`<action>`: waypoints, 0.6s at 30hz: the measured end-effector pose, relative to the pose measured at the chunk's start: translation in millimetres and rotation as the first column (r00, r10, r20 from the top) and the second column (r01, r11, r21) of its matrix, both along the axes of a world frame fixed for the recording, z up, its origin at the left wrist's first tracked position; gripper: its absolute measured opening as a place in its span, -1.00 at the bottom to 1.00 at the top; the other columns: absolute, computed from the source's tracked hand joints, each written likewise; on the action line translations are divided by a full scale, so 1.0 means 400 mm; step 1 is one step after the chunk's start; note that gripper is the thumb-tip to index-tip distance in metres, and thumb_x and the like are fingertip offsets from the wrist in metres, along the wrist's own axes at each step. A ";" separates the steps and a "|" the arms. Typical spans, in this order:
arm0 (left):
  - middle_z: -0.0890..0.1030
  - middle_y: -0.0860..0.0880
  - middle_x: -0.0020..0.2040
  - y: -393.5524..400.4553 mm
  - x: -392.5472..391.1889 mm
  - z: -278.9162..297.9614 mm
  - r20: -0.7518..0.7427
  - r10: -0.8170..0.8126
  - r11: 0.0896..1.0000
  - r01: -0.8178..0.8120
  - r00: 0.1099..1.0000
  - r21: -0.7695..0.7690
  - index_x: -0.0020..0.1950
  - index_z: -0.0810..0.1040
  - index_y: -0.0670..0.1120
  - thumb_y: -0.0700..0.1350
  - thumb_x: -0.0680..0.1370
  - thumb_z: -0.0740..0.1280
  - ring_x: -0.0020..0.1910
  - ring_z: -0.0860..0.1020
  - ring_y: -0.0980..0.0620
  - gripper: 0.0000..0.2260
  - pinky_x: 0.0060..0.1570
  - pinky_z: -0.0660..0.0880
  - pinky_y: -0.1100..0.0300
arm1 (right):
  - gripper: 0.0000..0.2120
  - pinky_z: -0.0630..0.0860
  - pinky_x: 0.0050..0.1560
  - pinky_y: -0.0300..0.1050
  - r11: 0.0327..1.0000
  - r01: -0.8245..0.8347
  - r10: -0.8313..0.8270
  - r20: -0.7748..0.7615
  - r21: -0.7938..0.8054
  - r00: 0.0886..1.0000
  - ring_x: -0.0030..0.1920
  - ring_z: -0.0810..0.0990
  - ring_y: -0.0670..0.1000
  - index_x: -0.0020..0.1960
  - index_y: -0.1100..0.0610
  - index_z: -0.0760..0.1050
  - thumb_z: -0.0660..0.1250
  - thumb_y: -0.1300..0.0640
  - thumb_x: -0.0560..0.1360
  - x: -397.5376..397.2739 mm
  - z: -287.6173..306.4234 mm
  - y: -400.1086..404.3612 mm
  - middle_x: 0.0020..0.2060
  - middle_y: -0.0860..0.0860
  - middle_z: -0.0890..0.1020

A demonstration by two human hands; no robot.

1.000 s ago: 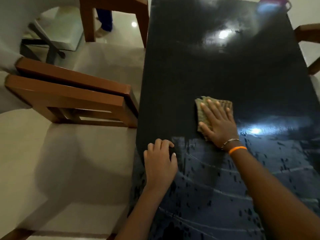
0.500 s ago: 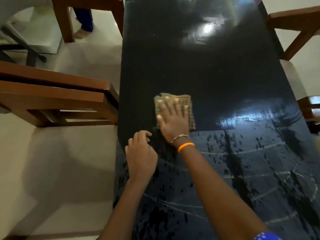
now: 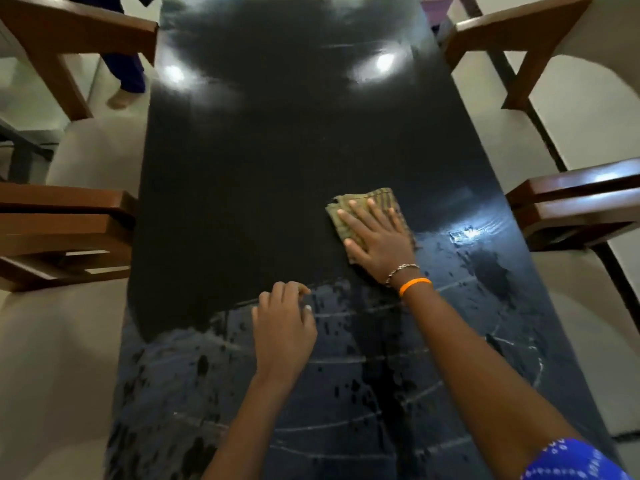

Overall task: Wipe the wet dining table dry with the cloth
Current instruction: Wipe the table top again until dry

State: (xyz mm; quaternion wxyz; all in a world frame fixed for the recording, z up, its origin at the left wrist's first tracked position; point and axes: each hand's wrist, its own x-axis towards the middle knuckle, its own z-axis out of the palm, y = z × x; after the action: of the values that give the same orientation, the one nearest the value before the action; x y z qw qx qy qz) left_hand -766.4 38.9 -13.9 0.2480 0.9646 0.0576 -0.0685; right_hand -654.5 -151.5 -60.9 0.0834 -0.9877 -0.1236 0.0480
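Fingers [image 3: 360,216] of the right hand [image 3: 379,242] are spread out flat and press down on the cloth [image 3: 372,199]. Fingers [image 3: 294,289] of the left hand [image 3: 282,332] are curled in a bit, with the tips touching the table [image 3: 277,150].

That table is the biggest thing. It is long, black and shiny, and it runs away from the person. Two bright lights shine back off its far end. The near part is wet, with drops, streaks and curved wipe lines on it. The part past the hands looks dark and plain.

Four brown wooden chairs stand by the table. Two are on the left [image 3: 62,233] [image 3: 69,36] and two are on the right [image 3: 581,206] [image 3: 512,32]. They have pale seats.

Someone's leg [image 3: 128,64] in dark blue stands on the floor at the far left, past the chair.

Both arms reach out over the wet part. A blue sleeve [image 3: 571,459] shows at the bottom right.

The cloth is small, folded and yellow-green. It lies flat on the table, right of the middle, at the line where wet meets plain. The right hand covers most of it. The left hand is near it, on the left and closer to the person.

An orange band [image 3: 415,285] and a thin silver chain [image 3: 401,270] go round the right wrist.
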 end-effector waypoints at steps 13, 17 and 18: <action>0.27 0.04 0.44 -0.291 0.097 -0.034 -0.031 -0.257 0.957 0.259 0.966 0.128 0.46 0.20 -0.02 0.15 0.48 0.30 0.43 0.21 0.05 -0.39 0.44 0.05 0.09 | -0.49 -0.04 0.48 0.19 0.925 0.381 -0.381 0.032 0.003 0.924 0.53 0.06 0.09 0.48 -0.18 0.10 0.09 -0.11 0.55 0.112 -0.005 -0.451 0.52 -0.07 0.15; 0.24 0.02 0.47 -0.330 0.107 -0.027 -0.072 -0.262 0.916 0.271 0.962 0.295 0.46 0.20 -0.02 0.19 0.45 0.32 0.42 0.26 0.03 -0.33 0.42 -0.30 -0.03 | -0.49 -0.09 0.49 0.20 0.925 0.378 -0.379 0.009 0.031 0.925 0.53 0.02 0.09 0.49 -0.17 0.08 0.08 -0.10 0.56 0.237 -0.005 -0.461 0.53 -0.07 0.13; 0.24 0.00 0.47 -0.336 0.108 -0.023 -0.090 -0.266 0.902 0.281 0.960 0.328 0.46 0.20 -0.03 0.18 0.44 0.33 0.41 0.28 0.01 -0.33 0.40 -0.34 -0.05 | -0.49 -0.10 0.49 0.21 0.924 0.380 -0.380 -0.002 0.044 0.925 0.53 0.01 0.10 0.49 -0.16 0.08 0.08 -0.10 0.55 0.256 -0.005 -0.463 0.53 -0.06 0.12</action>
State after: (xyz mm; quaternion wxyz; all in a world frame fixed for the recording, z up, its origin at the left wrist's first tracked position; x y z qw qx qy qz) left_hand -723.0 -95.4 -23.0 0.0657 0.9895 -0.0621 -0.1124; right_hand -552.1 -336.7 -62.8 0.1121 -0.9910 0.0688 0.0249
